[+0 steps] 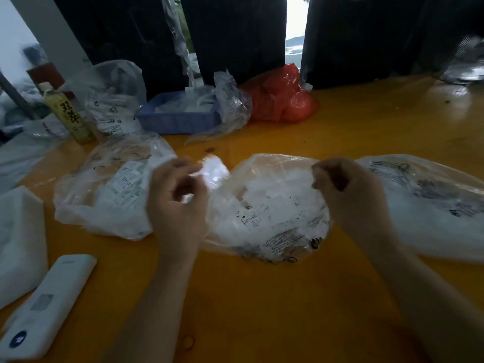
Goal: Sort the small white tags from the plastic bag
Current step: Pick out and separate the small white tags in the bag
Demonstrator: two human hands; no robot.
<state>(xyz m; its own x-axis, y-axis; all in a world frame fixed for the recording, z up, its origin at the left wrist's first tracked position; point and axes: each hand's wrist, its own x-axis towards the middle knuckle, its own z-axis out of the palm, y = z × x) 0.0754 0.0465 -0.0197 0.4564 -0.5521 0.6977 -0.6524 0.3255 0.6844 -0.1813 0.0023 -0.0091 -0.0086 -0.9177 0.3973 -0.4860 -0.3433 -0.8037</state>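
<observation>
A clear plastic bag (269, 205) full of small white tags (251, 217) lies open in the middle of the orange table. My left hand (178, 200) hovers at the bag's left edge and holds a small white bunch of tags (214, 170), blurred by motion. My right hand (345, 189) is at the bag's right rim, with fingers curled and pinching the plastic edge. A second bag of tags (110, 189) lies to the left, and a third bag (432, 205) lies to the right.
A blue basket (178, 121) with white pieces stands at the back, with a red bag (285, 98) beside it. A bottle (70, 113) stands back left. A white remote-like device (47, 302) and white foam (18, 242) lie front left.
</observation>
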